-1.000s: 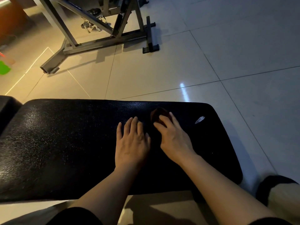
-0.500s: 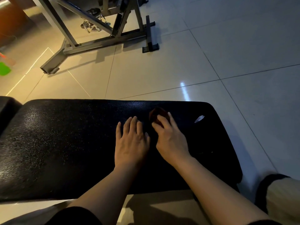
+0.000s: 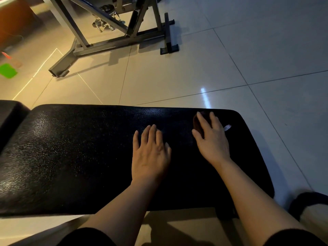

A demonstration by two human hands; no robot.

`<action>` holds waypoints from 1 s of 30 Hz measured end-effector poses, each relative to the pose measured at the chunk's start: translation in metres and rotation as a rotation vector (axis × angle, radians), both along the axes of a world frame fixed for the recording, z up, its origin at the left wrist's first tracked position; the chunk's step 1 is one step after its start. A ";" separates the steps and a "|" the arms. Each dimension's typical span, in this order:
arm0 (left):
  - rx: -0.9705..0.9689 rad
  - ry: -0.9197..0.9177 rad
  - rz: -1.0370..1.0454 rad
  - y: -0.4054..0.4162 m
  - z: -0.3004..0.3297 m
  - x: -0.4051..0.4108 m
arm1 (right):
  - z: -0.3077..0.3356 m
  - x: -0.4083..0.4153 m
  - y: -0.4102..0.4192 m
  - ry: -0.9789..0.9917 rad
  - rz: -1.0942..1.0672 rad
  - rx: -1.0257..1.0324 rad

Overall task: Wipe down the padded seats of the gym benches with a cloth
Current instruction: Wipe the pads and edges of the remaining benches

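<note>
Fingers point(image 3: 204, 125) of the right hand point(image 3: 212, 141) lie straight and slightly spread over a dark reddish-brown cloth point(image 3: 196, 124), pressing it flat against the far right part of the black padded seat point(image 3: 79, 157). Only a small edge of the cloth shows past the fingertips and thumb. Just right of that hand, a small white scrap point(image 3: 227, 127) lies on the seat. The left hand point(image 3: 150, 155) rests palm down near the seat's middle, fingers straight and close together, holding nothing. Another black pad point(image 3: 10, 112) sits at the far left. Beyond, on the tiled floor point(image 3: 266, 50), stands a grey metal frame point(image 3: 106, 45), with a green object point(image 3: 8, 70) to its left.
</note>
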State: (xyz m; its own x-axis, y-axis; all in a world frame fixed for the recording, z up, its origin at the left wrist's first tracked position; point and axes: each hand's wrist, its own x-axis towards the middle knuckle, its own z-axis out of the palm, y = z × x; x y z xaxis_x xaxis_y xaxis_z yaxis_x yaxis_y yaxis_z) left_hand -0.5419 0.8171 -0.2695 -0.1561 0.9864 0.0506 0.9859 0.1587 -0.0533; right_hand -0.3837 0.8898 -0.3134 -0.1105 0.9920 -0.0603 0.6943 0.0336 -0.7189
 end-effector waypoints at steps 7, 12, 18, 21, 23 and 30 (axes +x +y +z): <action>-0.016 0.001 -0.010 0.000 -0.001 -0.001 | 0.011 -0.051 -0.002 -0.046 0.172 0.088; 0.021 0.001 -0.020 -0.001 -0.002 -0.001 | 0.017 -0.062 -0.004 -0.080 0.336 0.099; 0.043 -0.022 -0.032 0.001 -0.004 -0.002 | 0.000 -0.023 0.019 -0.107 0.134 0.114; 0.072 -0.031 -0.032 0.001 -0.008 -0.003 | -0.007 0.005 0.025 -0.090 -0.062 0.028; 0.075 -0.001 -0.027 0.001 -0.009 -0.004 | -0.007 0.001 0.020 -0.088 -0.147 -0.011; -0.002 0.018 -0.183 0.000 -0.004 -0.001 | 0.007 -0.047 -0.012 -0.122 0.180 0.135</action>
